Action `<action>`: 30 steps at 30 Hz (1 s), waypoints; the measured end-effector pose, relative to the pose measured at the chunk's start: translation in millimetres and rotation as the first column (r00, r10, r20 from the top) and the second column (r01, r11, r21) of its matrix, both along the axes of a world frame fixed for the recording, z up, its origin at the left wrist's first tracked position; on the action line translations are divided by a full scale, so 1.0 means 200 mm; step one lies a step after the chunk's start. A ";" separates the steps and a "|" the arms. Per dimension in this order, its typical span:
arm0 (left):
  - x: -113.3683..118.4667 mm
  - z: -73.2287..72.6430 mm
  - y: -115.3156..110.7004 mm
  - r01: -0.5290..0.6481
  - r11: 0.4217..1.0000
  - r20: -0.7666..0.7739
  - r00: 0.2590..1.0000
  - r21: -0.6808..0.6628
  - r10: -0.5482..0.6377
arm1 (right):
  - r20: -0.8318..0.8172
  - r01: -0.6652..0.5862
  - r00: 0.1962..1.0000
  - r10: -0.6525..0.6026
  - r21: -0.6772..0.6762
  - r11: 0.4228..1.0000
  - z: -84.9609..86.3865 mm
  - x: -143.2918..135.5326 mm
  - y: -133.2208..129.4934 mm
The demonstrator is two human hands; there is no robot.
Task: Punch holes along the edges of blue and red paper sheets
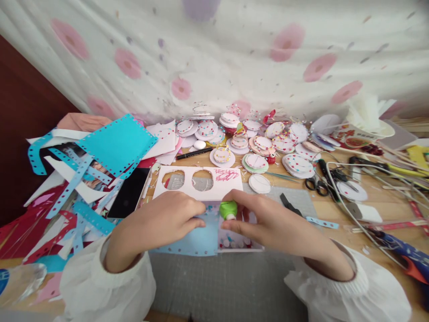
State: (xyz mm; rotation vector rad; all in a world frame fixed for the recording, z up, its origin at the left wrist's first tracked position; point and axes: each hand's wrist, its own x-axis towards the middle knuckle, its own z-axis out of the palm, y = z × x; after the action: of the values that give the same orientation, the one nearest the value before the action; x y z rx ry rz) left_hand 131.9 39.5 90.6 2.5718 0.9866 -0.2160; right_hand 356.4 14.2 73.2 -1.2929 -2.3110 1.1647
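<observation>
A small green item with a white end (229, 210) is held between the thumb and fingers of my right hand (258, 214), over an open shallow box (239, 248) with small coloured bits inside. My left hand (167, 219) is closed in a pinch at the top of a light blue sheet (197, 239) with a dotted edge; whatever lies between its fingertips is too small to name. Just beyond both hands stands a white piece of card (229, 181) with two round holes and red scribbles.
Decorated paper discs (298, 165) crowd the back. Paper scraps (80, 219), a blue sheet (117, 143) and a dark tablet (129, 192) lie left. Scissors (317, 185), a white cable (338, 203) and a bowl (357, 134) are right. A grey cutting mat (221, 286) is in front.
</observation>
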 end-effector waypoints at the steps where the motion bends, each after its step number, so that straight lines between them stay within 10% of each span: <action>1: -0.01 0.00 0.00 -0.002 1.000 -0.001 1.000 -0.008 0.002 | 0.011 0.017 1.000 -0.017 0.007 1.000 0.00 0.01 0.00; 8: -0.03 0.01 0.01 -0.011 1.000 0.051 0.999 0.010 0.010 | 0.152 -0.074 0.986 0.070 0.018 0.997 0.00 0.03 0.00; 19: -0.03 0.03 0.01 0.009 0.999 0.205 0.979 0.035 -0.016 | -0.406 0.152 0.898 -0.170 -0.078 0.985 0.04 0.04 0.01; 30: -0.02 0.04 0.01 0.083 0.996 0.309 0.947 0.021 -0.086 | -0.317 0.061 0.943 -0.098 -0.126 0.990 0.03 -0.01 -0.01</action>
State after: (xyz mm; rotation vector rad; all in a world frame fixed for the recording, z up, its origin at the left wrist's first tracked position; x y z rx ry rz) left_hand 128.8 41.0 99.0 2.5531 0.7626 0.1675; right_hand 354.6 13.0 79.5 -1.1212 -1.9658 1.3828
